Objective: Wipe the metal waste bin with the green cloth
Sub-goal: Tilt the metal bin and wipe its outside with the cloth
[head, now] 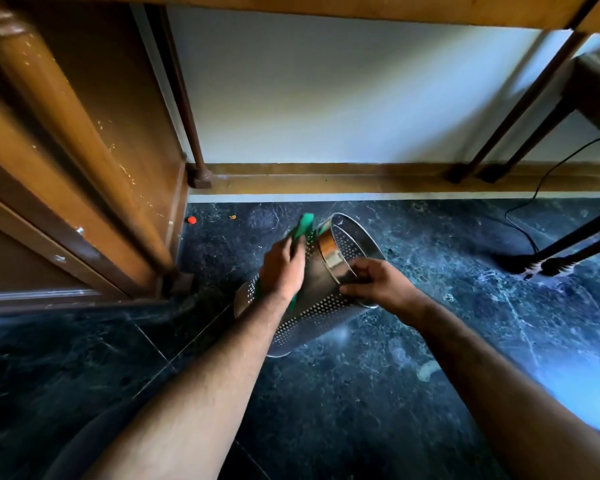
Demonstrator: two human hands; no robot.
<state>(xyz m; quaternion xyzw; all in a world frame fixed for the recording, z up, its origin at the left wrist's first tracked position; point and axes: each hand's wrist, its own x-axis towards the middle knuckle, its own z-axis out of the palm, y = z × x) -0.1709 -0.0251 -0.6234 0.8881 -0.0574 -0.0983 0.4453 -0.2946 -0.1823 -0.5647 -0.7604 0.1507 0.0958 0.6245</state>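
Observation:
A perforated metal waste bin (pixel 321 306) is tilted on its side above the dark floor, its open mouth facing away and to the right. My right hand (pixel 378 284) grips the bin's rim at the near right. My left hand (pixel 283 268) presses a green cloth (pixel 303 226) flat against the bin's left outer wall. Most of the cloth is hidden under my palm; one end sticks out beyond my fingers and a strip shows below my wrist.
A wooden cabinet (pixel 84 150) stands at the left. Dark table legs (pixel 520 109) and a chair leg (pixel 568 251) stand at the right, with a black cable (pixel 534 199) on the marble floor (pixel 361 393). A small red object (pixel 191 220) lies by the wall.

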